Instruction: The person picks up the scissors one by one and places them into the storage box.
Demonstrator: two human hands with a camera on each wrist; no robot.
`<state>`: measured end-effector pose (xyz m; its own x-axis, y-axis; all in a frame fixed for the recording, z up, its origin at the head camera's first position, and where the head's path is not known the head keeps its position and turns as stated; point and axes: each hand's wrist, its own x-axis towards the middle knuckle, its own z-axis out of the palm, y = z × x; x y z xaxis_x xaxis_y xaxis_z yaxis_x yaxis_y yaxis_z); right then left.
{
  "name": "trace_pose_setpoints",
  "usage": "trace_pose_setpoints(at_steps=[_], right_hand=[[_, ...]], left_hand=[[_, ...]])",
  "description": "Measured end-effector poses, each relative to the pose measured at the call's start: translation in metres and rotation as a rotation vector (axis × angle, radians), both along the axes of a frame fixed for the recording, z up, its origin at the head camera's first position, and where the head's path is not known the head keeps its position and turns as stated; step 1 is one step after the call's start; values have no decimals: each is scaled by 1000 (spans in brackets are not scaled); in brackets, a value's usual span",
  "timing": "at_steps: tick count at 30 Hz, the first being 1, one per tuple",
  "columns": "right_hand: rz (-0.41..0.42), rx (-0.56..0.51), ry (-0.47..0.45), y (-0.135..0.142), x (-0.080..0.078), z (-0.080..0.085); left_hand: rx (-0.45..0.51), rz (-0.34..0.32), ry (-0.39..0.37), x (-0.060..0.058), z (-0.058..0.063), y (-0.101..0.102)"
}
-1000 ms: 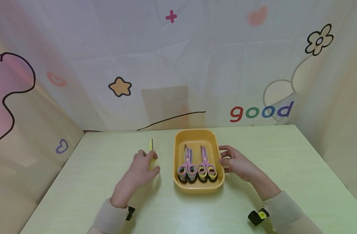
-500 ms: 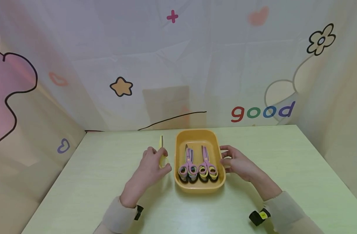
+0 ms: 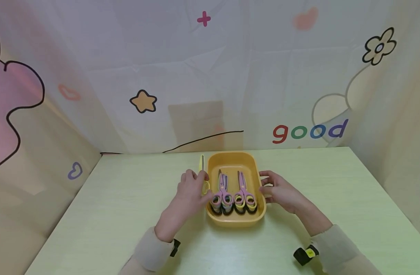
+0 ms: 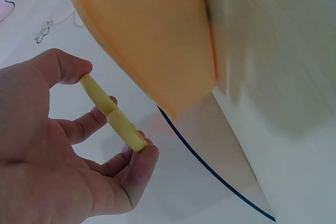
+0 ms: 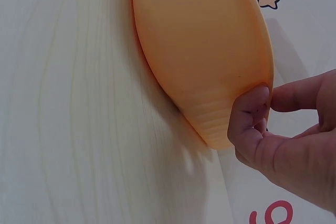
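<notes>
My left hand [image 3: 187, 193] pinches a pair of yellow scissors [image 3: 201, 164] by the finger loops, blades pointing away from me. The scissors are held up at the left rim of the orange-yellow tray [image 3: 235, 220], and my thumb overlaps that rim in the head view. Seen from the left wrist, the loops [image 4: 127, 131] stand edge-on between thumb and fingers, beside the tray's outer wall [image 4: 152, 30]. On the opposite side, my right hand [image 3: 282, 194] grips the tray's right rim. Two stacks of scissors lie in the tray, a pink pair [image 3: 223, 185] topping the left one and another pink pair [image 3: 242, 187] the right.
The tray stands on a pale wood-grain table [image 3: 127, 214]. Behind the table hangs a printed cloth [image 3: 203, 76] with a star, flowers and the word "good". Black straps [image 3: 302, 255] sit at the sleeve cuffs.
My left hand has carried the yellow scissors rightward across the table, up to the tray's left rim. The right hand and the tray have stayed in place.
</notes>
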<state>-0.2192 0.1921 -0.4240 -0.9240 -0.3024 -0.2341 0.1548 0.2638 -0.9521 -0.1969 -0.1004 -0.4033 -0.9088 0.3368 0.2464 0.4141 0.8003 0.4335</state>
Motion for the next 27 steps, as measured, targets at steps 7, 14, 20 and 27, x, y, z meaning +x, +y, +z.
trace_pose_setpoints(at_steps=[7,14,20,27], right_hand=[[-2,0,-6,0,1,1],[0,-10,-9,0,1,0],[8,-7,0,0,1,0],[11,-16,-3,1,0,1]], left_hand=[[-18,-53,39,0,1,21],[-59,-102,59,1,-4,37],[-126,-101,55,2,-4,50],[-343,-47,47,5,-4,66]])
